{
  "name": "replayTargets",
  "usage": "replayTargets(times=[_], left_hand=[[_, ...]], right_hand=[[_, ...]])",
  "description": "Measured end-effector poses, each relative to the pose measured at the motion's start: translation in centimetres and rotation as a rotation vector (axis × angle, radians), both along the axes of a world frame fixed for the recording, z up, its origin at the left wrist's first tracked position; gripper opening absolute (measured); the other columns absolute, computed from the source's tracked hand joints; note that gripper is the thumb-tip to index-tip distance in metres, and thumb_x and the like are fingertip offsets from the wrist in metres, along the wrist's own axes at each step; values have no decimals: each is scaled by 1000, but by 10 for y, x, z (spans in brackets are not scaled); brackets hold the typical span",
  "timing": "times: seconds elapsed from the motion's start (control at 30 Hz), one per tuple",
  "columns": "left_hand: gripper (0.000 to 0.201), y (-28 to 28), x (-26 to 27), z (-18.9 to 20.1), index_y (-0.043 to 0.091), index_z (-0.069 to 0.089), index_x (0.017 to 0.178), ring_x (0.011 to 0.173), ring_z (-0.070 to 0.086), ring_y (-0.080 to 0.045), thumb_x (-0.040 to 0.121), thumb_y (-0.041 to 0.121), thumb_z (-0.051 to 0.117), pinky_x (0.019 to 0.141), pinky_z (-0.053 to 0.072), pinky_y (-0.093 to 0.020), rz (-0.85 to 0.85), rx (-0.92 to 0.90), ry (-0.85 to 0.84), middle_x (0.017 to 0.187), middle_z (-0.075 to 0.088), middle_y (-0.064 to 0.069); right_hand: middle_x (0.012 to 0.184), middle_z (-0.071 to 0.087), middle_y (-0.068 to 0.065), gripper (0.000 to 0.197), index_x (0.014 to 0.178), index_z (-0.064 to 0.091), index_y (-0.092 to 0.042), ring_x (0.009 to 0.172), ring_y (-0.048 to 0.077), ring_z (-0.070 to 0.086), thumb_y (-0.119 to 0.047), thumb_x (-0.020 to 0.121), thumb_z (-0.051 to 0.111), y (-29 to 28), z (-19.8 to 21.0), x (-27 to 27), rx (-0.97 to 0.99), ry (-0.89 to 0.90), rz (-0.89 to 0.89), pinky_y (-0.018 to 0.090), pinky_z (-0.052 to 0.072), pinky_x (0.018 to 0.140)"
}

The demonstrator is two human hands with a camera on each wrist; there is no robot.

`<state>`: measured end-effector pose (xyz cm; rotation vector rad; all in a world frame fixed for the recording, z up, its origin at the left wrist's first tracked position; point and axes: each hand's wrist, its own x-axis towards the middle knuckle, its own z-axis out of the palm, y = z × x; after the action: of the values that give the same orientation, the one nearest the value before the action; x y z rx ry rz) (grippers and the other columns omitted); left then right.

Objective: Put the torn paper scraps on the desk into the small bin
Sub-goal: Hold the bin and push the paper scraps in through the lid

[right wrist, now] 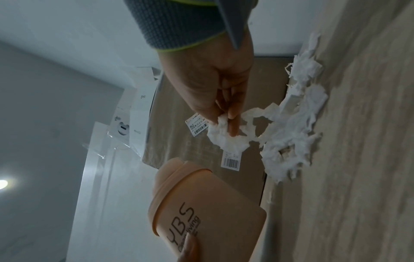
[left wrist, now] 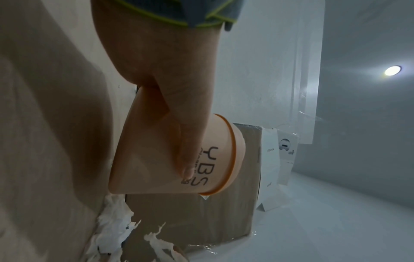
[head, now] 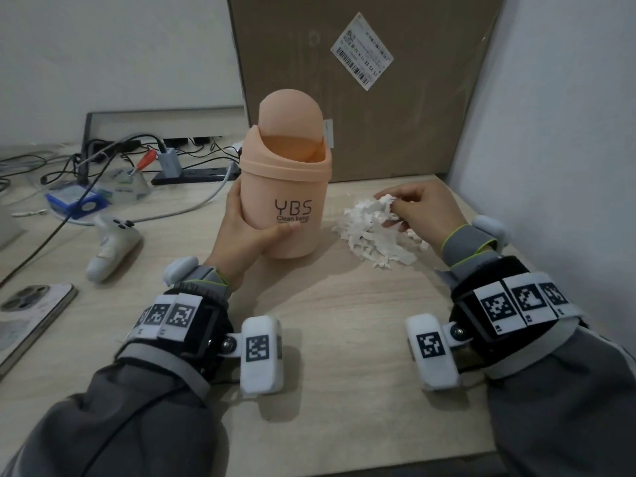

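A person's left hand [head: 246,232] wraps around the lower wall of a small peach-coloured plastic bin [head: 285,187], steadying it upright on the pale wood-grain tabletop [head: 327,325] with its domed swing lid tipped back and the mouth open. Just to the bin's right, the right hand [head: 418,215] pinches a tuft of torn white paper scraps [head: 373,228] between thumb and fingertips [right wrist: 233,122], at the top of a loose, fluffy heap that lies near the bin but not touching it. The bin's opening sits to the left of and above the pinched tuft, so the coming move looks like a short lift and carry leftward by the right hand, the nearer of the two. The scraps appear thin, ragged and light, likely to shed pieces along the way. A large cardboard box [head: 371,91] stands behind.
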<state>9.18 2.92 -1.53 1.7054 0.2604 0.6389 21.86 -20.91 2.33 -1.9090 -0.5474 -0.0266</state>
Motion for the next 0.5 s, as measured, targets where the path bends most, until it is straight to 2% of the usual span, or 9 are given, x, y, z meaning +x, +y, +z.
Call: replayTargets(times=[0.17, 0.23, 0.33, 0.4, 0.5], left_hand=[[129, -3, 0, 0, 30, 29, 156, 125, 59, -13, 44, 43, 93, 97, 55, -36, -7, 15, 21, 141, 57, 4], [130, -5, -1, 0, 30, 29, 156, 122, 59, -9, 45, 41, 94, 93, 56, -31, -11, 28, 25, 139, 57, 7], [130, -8, 0, 3, 30, 26, 157, 117, 57, 0, 51, 25, 100, 85, 53, -22, -21, 56, 23, 133, 56, 14], [129, -11, 0, 5, 32, 25, 157, 119, 56, -1, 51, 26, 100, 88, 52, -24, -31, 80, 15, 133, 53, 15], [129, -13, -2, 8, 40, 24, 154, 126, 56, -8, 44, 43, 92, 100, 54, -36, -44, 130, 13, 138, 52, 16]], right_hand=[[94, 69, 13, 25, 95, 71, -1, 64, 12, 66, 6, 88, 48, 1, -4, -1, 125, 122, 3, 14, 56, 58], [97, 68, 16, 23, 91, 70, -2, 72, 16, 66, 5, 89, 49, 3, -6, -2, 172, 201, 15, 16, 58, 67], [100, 71, 14, 13, 81, 71, -8, 86, 20, 68, -6, 87, 59, 4, -6, -2, 206, 262, 26, 27, 57, 85], [96, 72, 8, 9, 88, 72, -11, 92, 18, 68, -12, 85, 64, 3, -3, -4, 192, 214, 45, 32, 53, 93], [87, 69, -6, 22, 108, 69, -10, 83, 6, 64, -12, 86, 64, 3, 5, -8, 178, 45, 23, 27, 53, 89]])
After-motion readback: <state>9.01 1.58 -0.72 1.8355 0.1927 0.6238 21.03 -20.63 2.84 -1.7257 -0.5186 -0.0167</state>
